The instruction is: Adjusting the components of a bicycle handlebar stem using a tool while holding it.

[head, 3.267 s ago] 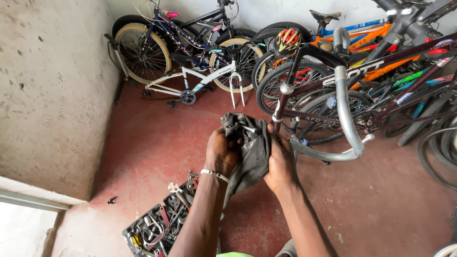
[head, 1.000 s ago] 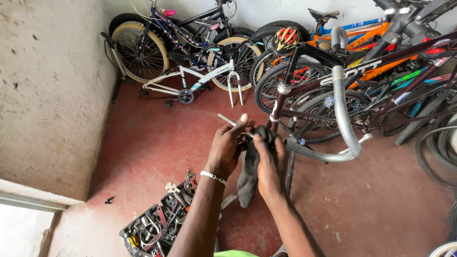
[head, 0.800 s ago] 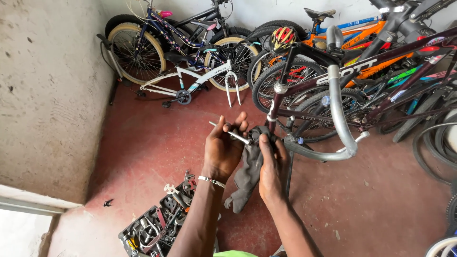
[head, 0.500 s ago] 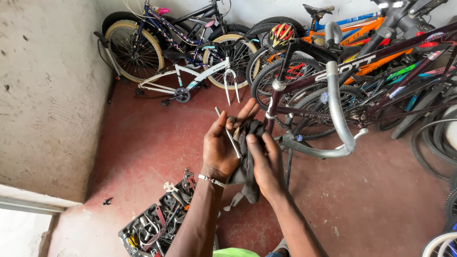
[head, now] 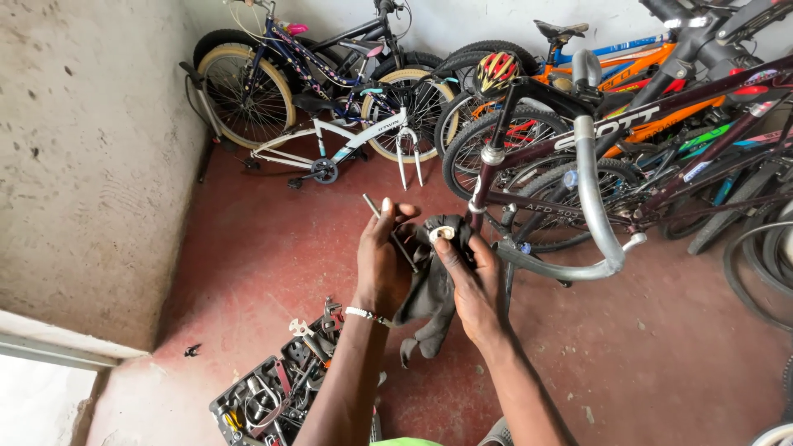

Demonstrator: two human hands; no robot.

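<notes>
Our left hand grips a thin metal rod. Our right hand squeezes a dark rag near the bike handlebar.

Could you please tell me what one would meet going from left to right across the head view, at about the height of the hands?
Concrete wall → left hand holding a thin metal rod → dark rag → right hand → curved silver handlebar → tyre.
</notes>
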